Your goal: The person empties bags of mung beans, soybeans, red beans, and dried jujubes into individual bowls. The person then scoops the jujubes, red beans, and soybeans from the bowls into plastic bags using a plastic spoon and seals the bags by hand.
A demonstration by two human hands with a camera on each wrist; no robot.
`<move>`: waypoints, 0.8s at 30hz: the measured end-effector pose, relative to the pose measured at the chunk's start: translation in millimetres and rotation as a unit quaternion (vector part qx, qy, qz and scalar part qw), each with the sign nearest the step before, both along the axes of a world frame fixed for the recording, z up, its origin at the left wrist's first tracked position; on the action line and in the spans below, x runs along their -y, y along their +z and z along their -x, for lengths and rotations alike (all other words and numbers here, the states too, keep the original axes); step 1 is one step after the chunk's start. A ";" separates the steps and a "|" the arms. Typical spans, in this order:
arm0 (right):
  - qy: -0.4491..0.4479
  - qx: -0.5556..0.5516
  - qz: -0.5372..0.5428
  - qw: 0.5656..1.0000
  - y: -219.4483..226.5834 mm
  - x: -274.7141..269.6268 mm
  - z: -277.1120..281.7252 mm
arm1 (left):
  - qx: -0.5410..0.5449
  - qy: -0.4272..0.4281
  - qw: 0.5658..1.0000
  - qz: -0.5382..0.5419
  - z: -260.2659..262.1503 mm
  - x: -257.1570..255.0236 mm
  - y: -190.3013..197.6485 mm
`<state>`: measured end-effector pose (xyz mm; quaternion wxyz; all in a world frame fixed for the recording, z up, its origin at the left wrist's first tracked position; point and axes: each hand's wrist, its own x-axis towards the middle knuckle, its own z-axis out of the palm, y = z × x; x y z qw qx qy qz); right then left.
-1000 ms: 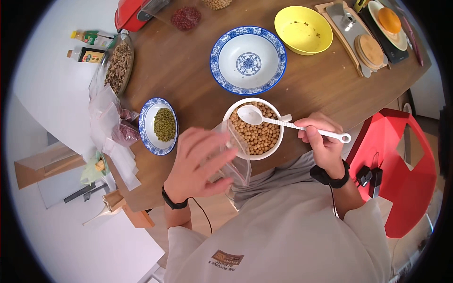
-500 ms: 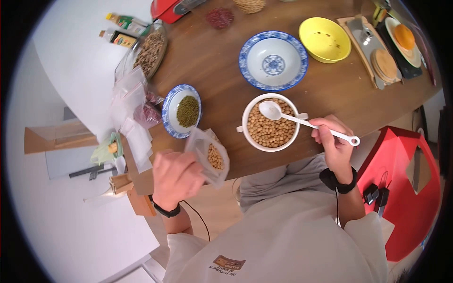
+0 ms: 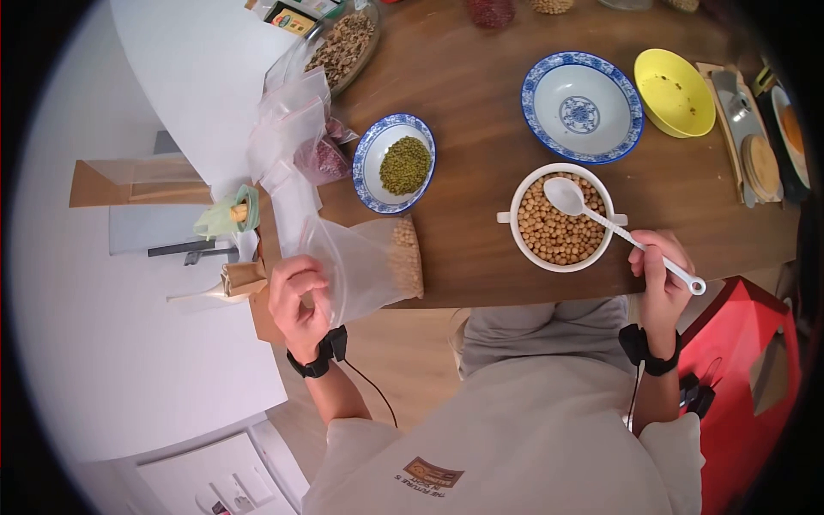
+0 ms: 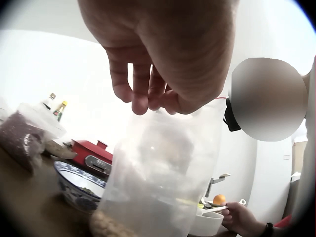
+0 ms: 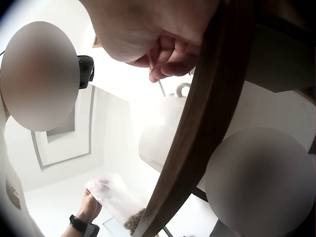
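Observation:
My left hand pinches the top of a clear plastic bag. Tan round beans fill the bottom of the bag, which hangs low at the table's front edge. In the left wrist view, my fingertips grip the bag's upper rim. My right hand holds a white plastic spoon by its handle. The spoon's bowl lies over a white two-handled pot full of the same tan beans. The right wrist view catches the thin spoon handle between my fingers, with the pot beyond.
A blue-and-white bowl of green beans stands near the left hand. Behind the pot are a larger blue-and-white bowl and a yellow bowl. Bags of reddish beans lie on the left, with a red chair at right.
My left hand has carried the bag of beans left, away from the pot, toward the table's front left. My right hand keeps the spoon over the pot. The head view has shifted.

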<state>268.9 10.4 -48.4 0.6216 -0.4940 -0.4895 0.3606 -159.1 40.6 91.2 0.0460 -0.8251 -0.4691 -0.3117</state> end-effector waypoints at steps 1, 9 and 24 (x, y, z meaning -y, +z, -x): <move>0.007 0.002 -0.006 1.000 -0.3 -0.3 -0.6 | 0.003 -0.023 1.000 0.000 -8.6 -4.2 1.0; -0.006 -0.011 -0.009 1.000 1.6 1.2 0.8 | -0.110 -0.251 0.959 0.066 -113.9 -57.4 -0.6; -0.014 -0.056 -0.024 0.998 -1.8 4.3 -2.5 | -0.080 -0.219 0.954 0.188 -142.6 -54.7 -26.4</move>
